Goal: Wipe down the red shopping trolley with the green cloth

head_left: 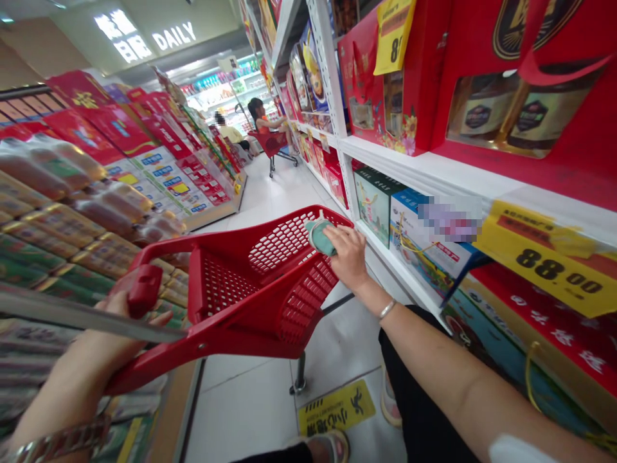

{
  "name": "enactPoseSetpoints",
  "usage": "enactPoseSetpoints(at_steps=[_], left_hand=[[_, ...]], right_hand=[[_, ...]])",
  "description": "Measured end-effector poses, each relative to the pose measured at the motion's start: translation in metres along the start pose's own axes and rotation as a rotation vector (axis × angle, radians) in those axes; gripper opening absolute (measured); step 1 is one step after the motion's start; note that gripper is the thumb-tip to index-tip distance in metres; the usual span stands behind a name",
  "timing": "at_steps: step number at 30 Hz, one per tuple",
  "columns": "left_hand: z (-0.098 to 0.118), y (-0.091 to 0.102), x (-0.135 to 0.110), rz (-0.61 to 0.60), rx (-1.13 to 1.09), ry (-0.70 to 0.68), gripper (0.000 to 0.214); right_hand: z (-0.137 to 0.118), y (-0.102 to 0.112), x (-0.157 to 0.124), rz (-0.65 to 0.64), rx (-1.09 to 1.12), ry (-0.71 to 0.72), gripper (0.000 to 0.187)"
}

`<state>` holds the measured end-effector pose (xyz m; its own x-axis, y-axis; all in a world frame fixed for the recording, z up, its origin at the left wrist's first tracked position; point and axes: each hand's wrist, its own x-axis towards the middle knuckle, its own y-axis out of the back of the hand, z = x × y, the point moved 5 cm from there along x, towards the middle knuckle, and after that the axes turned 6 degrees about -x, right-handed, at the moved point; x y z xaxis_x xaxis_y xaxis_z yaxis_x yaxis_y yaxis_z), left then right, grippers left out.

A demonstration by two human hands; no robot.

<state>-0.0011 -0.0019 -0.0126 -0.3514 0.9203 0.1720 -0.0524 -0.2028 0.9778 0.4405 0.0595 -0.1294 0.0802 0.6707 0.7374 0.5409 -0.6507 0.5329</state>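
A supermarket aisle runs ahead, with white metal shelving [400, 186] on the right holding red gift boxes [530, 83] and a stacked display of packaged goods [62, 218] on the left. Far down the aisle, a person [264, 119] sits in a red cart. An overhead sign [173, 36] reads "DAILY" beside Chinese characters, a yellow price tag [549, 273] reads "88.00", and a yellow floor sticker [336, 407] shows a small black figure.

In front stands a red mesh shopping cart [308, 302]. The left hand [91, 321] is clenched around its red handle [142, 289]. A teal rounded item [318, 236] sits at the cart's far end, just inside the rim. The right hand [349, 254] is on it, its fingers [335, 236] curled over the item's side in a grasp.
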Motion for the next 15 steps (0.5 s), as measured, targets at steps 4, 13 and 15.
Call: enactPoseSetpoints(at_steps=[4,13,15], left_hand=[[-0.012,-0.01,0.002,0.011,0.088,0.009,0.096],[0.024,0.0,-0.02,-0.068,0.096,0.095,0.11],[0.023,0.0,-0.02,-0.09,0.102,0.095,0.11]], right_hand=[[-0.07,0.006,-0.02,0.039,0.126,0.256,0.041],[-0.161,-0.002,-0.063,0.001,0.261,0.612,0.031],[-0.154,-0.008,-0.062,-0.033,0.263,0.559,0.032]])
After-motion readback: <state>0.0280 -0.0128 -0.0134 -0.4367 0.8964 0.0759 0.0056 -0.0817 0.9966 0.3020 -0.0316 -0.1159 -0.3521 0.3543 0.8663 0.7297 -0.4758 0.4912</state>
